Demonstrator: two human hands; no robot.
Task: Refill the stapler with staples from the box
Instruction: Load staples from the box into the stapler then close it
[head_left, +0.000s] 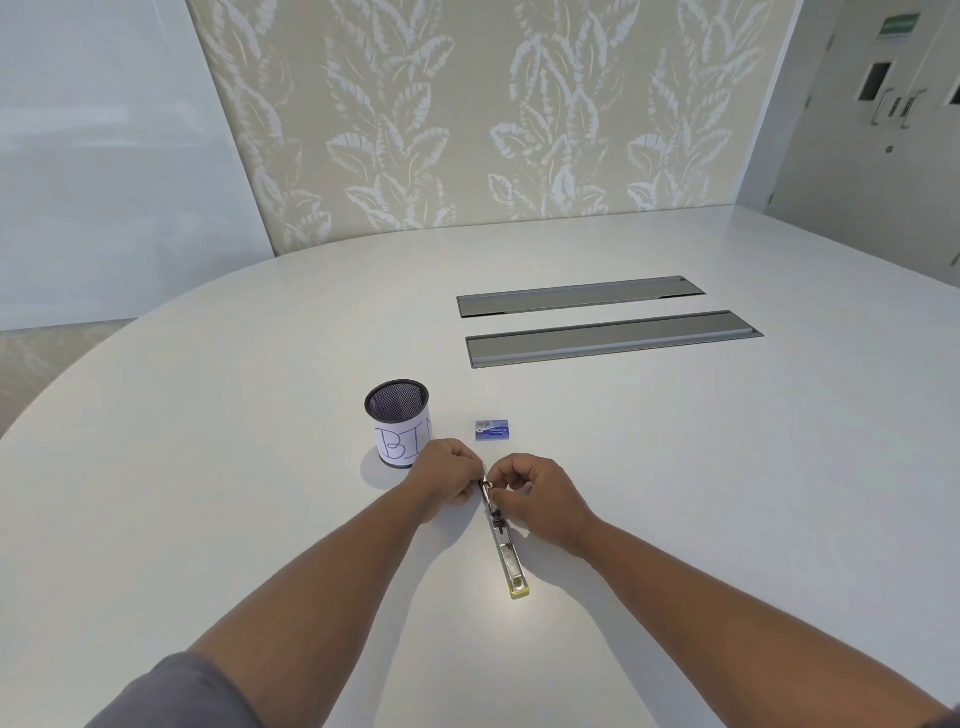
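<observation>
A metal stapler lies swung fully open on the white table, its long arm pointing toward me with a yellowish end nearest. My left hand grips its far end from the left. My right hand pinches the same far end from the right, fingertips closed on the metal magazine. What lies between the fingertips is too small to tell. A small blue staple box sits closed on the table just beyond my hands.
A black mesh cup with a paper label reading "BIN" stands to the left of the box, just behind my left hand. Two long grey cable-tray lids are set into the table further back right.
</observation>
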